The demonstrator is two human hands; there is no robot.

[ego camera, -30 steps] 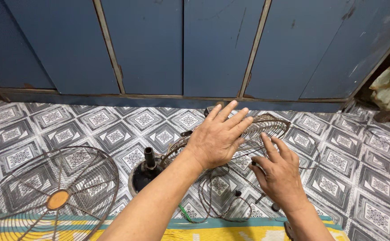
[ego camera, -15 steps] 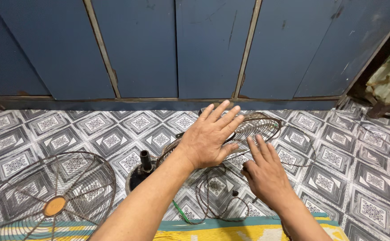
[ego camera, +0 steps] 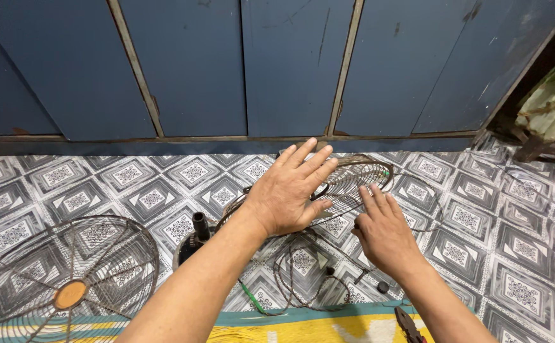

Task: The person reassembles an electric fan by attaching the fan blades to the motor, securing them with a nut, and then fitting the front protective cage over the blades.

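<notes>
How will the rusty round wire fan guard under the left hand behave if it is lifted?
The rusty round wire fan guard is thin open wire, so probably light. Its curved ring may flex slightly. The rough rust under the left hand suggests it will not slip.

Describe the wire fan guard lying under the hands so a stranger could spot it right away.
Start at the blue cabinet doors and drop to the patterned floor just below. The rusty wire guard lies there under the left hand, the right hand at its edge. Unlike the other guard, it shows no orange centre disc.
</notes>
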